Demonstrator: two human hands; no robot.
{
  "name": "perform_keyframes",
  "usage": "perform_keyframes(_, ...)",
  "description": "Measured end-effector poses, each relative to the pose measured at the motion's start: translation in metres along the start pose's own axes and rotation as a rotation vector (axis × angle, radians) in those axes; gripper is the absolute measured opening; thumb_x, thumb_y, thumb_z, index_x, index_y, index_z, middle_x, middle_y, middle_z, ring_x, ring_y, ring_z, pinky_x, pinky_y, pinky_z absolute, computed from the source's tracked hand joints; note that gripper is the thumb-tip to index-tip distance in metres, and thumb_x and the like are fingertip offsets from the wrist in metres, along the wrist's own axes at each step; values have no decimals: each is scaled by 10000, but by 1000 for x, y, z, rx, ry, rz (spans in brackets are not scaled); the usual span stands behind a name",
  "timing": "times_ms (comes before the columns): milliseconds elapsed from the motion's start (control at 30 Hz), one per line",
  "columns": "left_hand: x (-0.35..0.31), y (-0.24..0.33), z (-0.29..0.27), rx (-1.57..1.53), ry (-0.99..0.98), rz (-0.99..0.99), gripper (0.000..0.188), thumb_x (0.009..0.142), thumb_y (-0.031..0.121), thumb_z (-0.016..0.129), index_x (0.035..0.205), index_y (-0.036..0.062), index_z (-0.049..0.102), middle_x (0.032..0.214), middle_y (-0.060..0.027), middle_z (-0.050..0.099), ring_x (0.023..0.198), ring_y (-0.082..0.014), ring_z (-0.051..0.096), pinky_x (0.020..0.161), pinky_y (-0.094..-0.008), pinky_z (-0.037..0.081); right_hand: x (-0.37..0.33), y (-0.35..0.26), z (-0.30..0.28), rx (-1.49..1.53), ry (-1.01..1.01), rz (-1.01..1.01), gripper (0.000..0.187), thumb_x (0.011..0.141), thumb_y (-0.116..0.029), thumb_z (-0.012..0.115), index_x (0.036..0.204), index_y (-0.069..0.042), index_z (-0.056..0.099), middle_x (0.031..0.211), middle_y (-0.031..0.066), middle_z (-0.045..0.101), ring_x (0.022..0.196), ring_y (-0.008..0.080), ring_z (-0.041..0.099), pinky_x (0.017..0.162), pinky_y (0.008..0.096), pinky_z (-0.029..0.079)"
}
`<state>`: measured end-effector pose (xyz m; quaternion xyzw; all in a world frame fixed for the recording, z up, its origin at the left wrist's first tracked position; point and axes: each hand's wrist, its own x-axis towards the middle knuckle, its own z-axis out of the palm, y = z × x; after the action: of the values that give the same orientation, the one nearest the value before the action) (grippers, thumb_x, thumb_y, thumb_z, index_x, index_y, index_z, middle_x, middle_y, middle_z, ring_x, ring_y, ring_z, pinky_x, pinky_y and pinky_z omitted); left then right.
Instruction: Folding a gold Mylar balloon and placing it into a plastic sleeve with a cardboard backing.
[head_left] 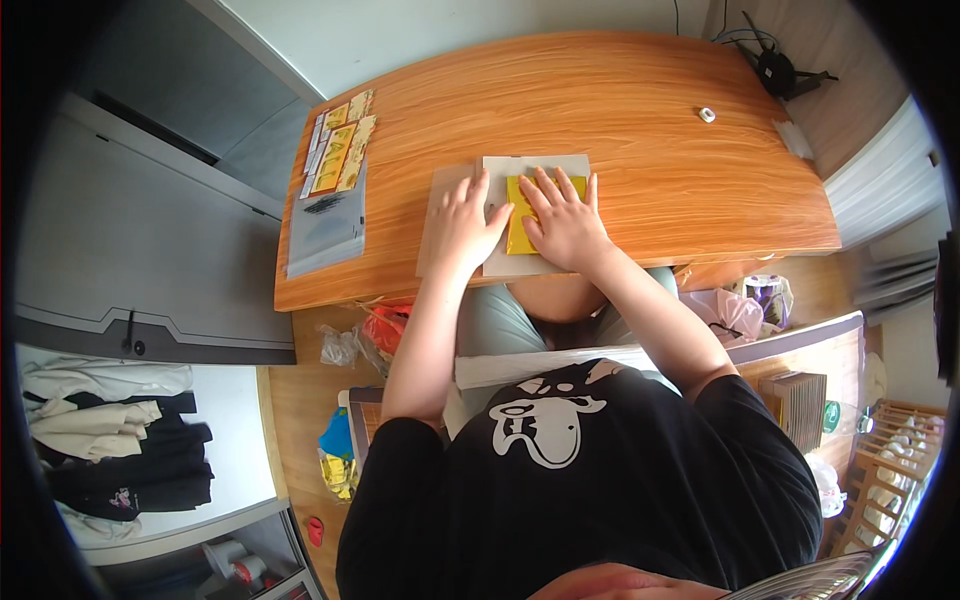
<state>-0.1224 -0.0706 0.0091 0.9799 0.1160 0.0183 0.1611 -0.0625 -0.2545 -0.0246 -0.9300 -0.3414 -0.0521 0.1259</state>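
On the wooden table (420, 120), near its front edge, lies a grey cardboard sheet (500, 167) with a smaller yellow sheet (519, 238) on top. My right hand (568, 228) rests flat over the yellow sheet, fingers spread, covering its right part. Flat with its fingers stretched, my left hand (464, 228) lies beside it, across a browner board (434, 215) at the left and close to the grey sheet's left edge. Its thumb points toward the yellow sheet. Nothing is held in either hand. What lies under the palms is hidden.
Printed yellow cards (338, 155) and a clear plastic sleeve (328, 240) with dark thin pieces lie at the table's left end. At the right are a small white object (706, 115) and a black router (777, 72). Plastic bags (725, 312) sit below the table.
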Motion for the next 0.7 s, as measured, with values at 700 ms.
perform_keyframes(700, -22, -11, 9, 149, 13, 148, 877, 996, 637, 491, 1615, 51, 287, 1687, -196, 260, 1571, -390, 207, 1265, -573, 167, 11, -25, 12, 1102, 267, 59, 715, 1012, -307, 595, 1601, -66, 268, 1661, 302, 200, 1565, 429, 166, 1265, 533, 160)
